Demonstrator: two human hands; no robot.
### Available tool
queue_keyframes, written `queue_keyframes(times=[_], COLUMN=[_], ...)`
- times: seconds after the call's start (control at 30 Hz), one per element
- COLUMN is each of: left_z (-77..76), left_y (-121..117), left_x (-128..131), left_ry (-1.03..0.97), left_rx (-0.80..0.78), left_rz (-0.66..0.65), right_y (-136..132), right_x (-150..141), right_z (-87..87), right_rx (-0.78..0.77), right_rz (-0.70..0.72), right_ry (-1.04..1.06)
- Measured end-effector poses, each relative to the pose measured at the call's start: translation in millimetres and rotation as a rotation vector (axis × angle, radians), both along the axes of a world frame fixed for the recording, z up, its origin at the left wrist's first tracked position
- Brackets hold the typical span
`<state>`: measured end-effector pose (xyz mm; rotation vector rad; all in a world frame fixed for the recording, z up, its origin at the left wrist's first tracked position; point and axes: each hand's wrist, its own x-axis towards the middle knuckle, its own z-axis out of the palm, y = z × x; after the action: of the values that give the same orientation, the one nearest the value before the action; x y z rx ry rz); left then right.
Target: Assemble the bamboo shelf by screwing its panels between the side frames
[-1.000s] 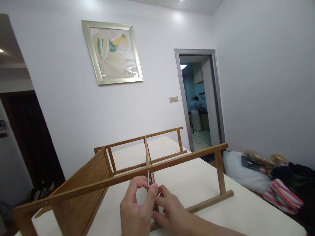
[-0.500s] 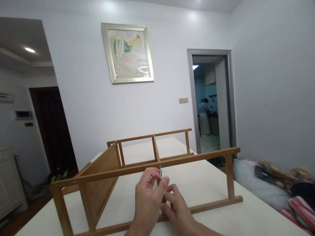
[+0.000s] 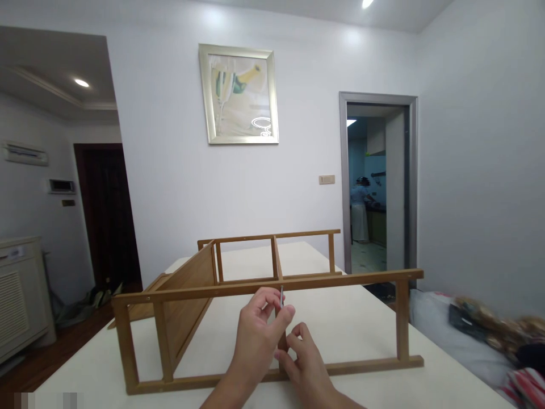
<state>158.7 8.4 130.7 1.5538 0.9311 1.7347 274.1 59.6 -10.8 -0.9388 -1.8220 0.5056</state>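
Observation:
A brown wooden frame (image 3: 349, 280), like a small shelf unit, lies on its side on a white table. Its near side has a long top rail, a bottom rail and uprights between them. My left hand (image 3: 259, 321) is closed, pinching a thin grey metal rod (image 3: 281, 295) between thumb and fingers. The rod stands almost vertical, its top end at the long rail near the middle joint. Just below and to the right, my right hand (image 3: 305, 359) is closed, fingers curled against the middle upright (image 3: 282, 341). What its fingertips grip is hidden.
The white table (image 3: 349, 324) reaches toward the wall. A wooden panel (image 3: 193, 301) spans the frame's left part. Clothes and bags (image 3: 477, 324) are piled at the right. A person (image 3: 360, 210) stands beyond the doorway, and a white cabinet (image 3: 21, 295) is at far left.
The view has turned slightly left and tilted up, so the frame appears more level and further right. Both hands keep nearly the same pose at the middle joint.

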Motion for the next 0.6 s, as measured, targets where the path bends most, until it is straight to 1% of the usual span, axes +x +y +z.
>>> queue_keyframes(times=[0.2, 0.37, 0.43, 0.5, 0.6], left_z=[3.6, 5.2, 5.0, 4.0, 0.6], left_y=[-5.1, -12.7, -13.2, -10.7, -0.7], left_x=[5.2, 13.9, 14.1, 10.5, -2.6], left_ry=[-0.004, 0.010, 0.005, 0.001, 0.010], left_rx=[-0.013, -0.027, -0.023, -0.022, -0.008], left_rz=[-0.038, -0.098, -0.108, -0.109, -0.113], right_y=[-6.8, -7.1, -4.7, -1.9, 2.1], right_x=[11.4, 21.6, 21.1, 16.9, 4.8], right_z=[-1.5, -15.3, -21.0, -22.8, -16.7], right_rx=[0.021, 0.082, 0.089, 0.086, 0.080], right_rz=[-0.004, -0.001, -0.015, -0.022, -0.048], right_ry=[-0.016, -0.002, 0.000, -0.013, -0.052])
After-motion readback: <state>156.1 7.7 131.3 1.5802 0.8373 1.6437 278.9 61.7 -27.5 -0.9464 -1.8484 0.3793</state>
